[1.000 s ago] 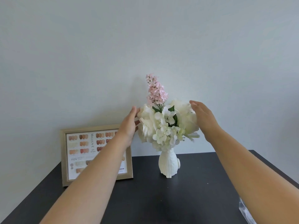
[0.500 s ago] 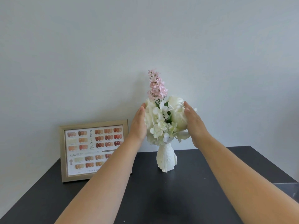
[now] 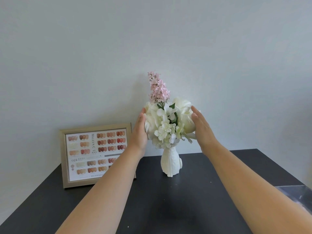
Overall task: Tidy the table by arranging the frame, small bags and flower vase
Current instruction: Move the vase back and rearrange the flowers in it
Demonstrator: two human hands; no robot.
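Note:
A white ribbed vase [image 3: 170, 163] stands upright on the dark table [image 3: 168, 208] near the wall. It holds a bunch of white flowers [image 3: 167, 125] with a pink spray [image 3: 157, 88] on top. My left hand [image 3: 139, 132] lies flat against the left side of the white flowers. My right hand [image 3: 201, 127] presses flat on their right side. Both hands have straight fingers and cup the blooms between them. A gold-edged frame [image 3: 94, 155] with a nail colour chart leans against the wall at the left, partly hidden by my left forearm.
A clear plastic bag [image 3: 297, 196] shows at the table's right edge. The pale wall [image 3: 152, 39] rises directly behind the vase and frame. The table's right edge runs diagonally close to my right forearm.
Both hands have closed in from either side and now press on the white flowers. The view has tilted, so the vase and frame sit slightly differently in the picture.

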